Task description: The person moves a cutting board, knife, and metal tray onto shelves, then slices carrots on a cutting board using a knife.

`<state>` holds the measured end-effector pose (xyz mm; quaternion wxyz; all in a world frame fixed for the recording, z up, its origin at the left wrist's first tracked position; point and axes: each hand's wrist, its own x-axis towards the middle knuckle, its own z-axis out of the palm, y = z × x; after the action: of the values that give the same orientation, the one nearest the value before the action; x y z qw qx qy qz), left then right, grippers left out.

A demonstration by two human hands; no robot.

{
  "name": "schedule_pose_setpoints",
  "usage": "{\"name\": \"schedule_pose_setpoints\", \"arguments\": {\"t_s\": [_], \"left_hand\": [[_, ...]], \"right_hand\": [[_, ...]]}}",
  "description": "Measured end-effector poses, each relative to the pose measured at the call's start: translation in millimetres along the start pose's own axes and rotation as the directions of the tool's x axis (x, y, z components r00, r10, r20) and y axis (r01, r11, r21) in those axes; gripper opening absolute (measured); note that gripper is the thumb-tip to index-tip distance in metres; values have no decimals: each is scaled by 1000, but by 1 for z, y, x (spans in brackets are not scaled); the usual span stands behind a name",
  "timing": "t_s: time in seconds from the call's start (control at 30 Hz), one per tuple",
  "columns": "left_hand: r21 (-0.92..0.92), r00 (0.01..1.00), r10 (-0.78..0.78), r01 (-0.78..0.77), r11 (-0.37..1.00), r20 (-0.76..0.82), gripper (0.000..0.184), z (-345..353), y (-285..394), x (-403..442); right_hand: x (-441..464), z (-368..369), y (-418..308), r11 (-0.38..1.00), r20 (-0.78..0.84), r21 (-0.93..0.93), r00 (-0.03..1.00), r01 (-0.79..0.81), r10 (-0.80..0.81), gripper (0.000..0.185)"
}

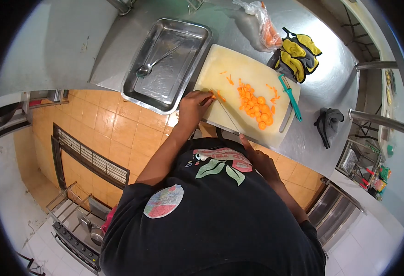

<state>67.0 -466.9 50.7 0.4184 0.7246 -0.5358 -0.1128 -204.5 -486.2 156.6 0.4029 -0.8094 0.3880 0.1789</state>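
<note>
My left hand (192, 110) is closed at the left edge of the cream cutting board (218, 57), its fingertips on a small piece of carrot (213, 96). My right hand (261, 163) grips a knife (230, 117), its index finger stretched along the near end of the blade. The blade reaches across the board's near edge, its tip beside the carrot at my left fingers. Sliced carrot rounds (255, 102) lie in a loose heap mid-board, with thin shreds around them. A green-handled peeler (294, 102) rests on the board's right side, near another blade-like strip (285, 118).
Left of the board sits a steel tray (162, 99) holding a spoon (145, 69). A plastic bag of carrots (270, 34) and yellow-and-grey gloves (298, 54) lie behind the board. A crumpled dark grey cloth item (329, 125) is on the steel table (310, 138) at right.
</note>
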Motion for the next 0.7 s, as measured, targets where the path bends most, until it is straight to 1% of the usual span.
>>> {"name": "schedule_pose_setpoints", "arguments": {"t_s": [0.03, 0.13, 0.23, 0.33, 0.43, 0.53, 0.63, 0.67, 0.7], "left_hand": [[1, 1000, -5, 5, 1000, 1, 18, -1, 2, 0], [16, 1000, -25, 25, 1000, 8, 19, -3, 2, 1], [10, 1000, -25, 25, 1000, 0, 19, -3, 0, 3], [15, 1000, -18, 18, 1000, 0, 19, -4, 0, 2], [23, 1000, 11, -11, 1000, -6, 19, -3, -3, 2], [42, 999, 24, -25, 999, 28, 18, -1, -2, 0], [29, 999, 18, -19, 999, 43, 18, 3, 7, -8], [20, 999, 18, -19, 1000, 39, 18, 3, 10, -10], [67, 999, 29, -32, 997, 41, 17, 3, 13, -11]], "right_hand": [[0, 2, 1, 1000, -17, -8, 1000, 15, -15, 78], [3, 1, 4, 996, -43, 62, 997, 65, -63, 76], [9, 9, 14, 996, -62, 1, 994, 91, -90, 73], [11, 0, 9, 992, -59, 50, 992, 119, -116, 70], [11, -1, 5, 991, -116, -18, 984, 131, -132, 68], [18, 12, 14, 966, -295, -26, 921, 257, -253, 72], [31, 16, 22, 921, -333, -73, 862, 381, -383, 74], [34, 22, 27, 895, -405, -108, 802, 434, -438, 75], [38, 27, 32, 864, -474, -152, 731, 481, -491, 76]]}}
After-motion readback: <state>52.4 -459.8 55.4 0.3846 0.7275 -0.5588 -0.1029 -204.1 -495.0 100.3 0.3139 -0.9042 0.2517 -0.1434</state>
